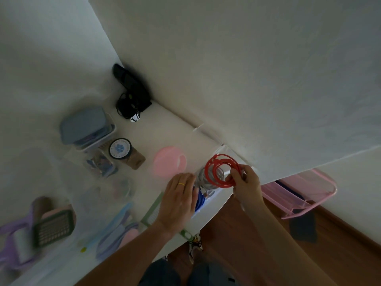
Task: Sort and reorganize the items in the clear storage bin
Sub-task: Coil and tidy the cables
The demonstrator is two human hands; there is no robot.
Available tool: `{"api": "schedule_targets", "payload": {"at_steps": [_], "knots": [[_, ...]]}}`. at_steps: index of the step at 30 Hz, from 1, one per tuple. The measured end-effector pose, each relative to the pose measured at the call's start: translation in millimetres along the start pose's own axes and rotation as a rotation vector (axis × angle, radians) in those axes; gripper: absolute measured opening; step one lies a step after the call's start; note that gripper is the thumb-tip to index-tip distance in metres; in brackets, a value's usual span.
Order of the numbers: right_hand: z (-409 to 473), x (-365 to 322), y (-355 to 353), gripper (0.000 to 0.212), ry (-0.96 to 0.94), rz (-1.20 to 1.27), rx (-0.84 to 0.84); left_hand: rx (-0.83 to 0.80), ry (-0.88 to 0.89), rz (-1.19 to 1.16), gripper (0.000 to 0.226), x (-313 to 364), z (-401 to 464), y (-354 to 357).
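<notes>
Clear bin [221, 150] at table edge, hands inside.

Purple item [12, 240] cut off at left edge, left-side clutter blurred beyond telling

Left hand [181, 195] flat, fingers straight, palm down; right hand [244, 180] raised, fingers curled in pinching grip.
</notes>
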State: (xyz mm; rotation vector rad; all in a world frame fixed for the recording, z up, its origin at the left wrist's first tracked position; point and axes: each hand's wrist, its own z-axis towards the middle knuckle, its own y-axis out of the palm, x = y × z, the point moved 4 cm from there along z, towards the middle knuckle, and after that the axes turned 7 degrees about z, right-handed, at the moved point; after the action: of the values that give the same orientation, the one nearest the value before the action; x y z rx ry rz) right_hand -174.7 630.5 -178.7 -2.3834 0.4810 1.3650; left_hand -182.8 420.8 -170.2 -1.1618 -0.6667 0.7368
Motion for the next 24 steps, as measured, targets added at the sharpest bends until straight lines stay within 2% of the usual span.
{"api": "schedule_targets", "payload": {"at_steps": [5, 6, 7, 9, 11, 13, 15, 17, 20, 24], "knots": [[-1.9, -1.9, 0.2, 0.013, 0.037, 0.186, -0.005, -0.227, 0.053, -0.137, 0.056, 10.8, 6.4, 33.5], [-2.8, -3.2, -1.2, 0.013, 0.046, 0.225, -0.013, -0.238, 0.015, -0.183, 0.058, 11.3, 7.3, 27.5], [-4.2, -6.7, -2.6, 0.012, 0.04, 0.275, -0.031, -0.229, -0.068, -0.262, 0.059, 11.0, 10.5, 20.2], [-10.6, -20.9, -1.2, 0.011, -0.001, 0.365, -0.109, -0.216, -0.369, -0.508, 0.062, 9.5, 25.8, -6.5], [-23.9, -44.5, 8.1, 0.013, -0.055, 0.441, -0.217, -0.251, -0.675, -0.943, 0.067, 10.5, 44.9, -35.0], [-41.5, -72.6, 22.4, 0.014, -0.105, 0.482, -0.318, -0.246, -0.83, -1.357, 0.055, 8.5, 63.2, -58.8], [-58.5, -94.1, 36.8, 0.018, -0.146, 0.462, -0.388, -0.191, -0.927, -1.583, 0.043, -5.8, 70.3, -78.7], [-70.8, -109.3, 48.3, 0.021, -0.14, 0.437, -0.422, -0.15, -0.929, -1.769, 0.035, -19.1, 68.8, -98.5], [-85.2, -127.2, 65.6, 0.029, -0.057, 0.393, -0.493, -0.194, -0.868, -2.035, 0.018, -32.5, 61.2, -130.9], [-115.9, -144.5, 91.2, 0.029, 0.071, 0.5, -0.674, -0.175, -0.811, -2.284, 0.046, -50.4, 38.9, -179.7]]}}
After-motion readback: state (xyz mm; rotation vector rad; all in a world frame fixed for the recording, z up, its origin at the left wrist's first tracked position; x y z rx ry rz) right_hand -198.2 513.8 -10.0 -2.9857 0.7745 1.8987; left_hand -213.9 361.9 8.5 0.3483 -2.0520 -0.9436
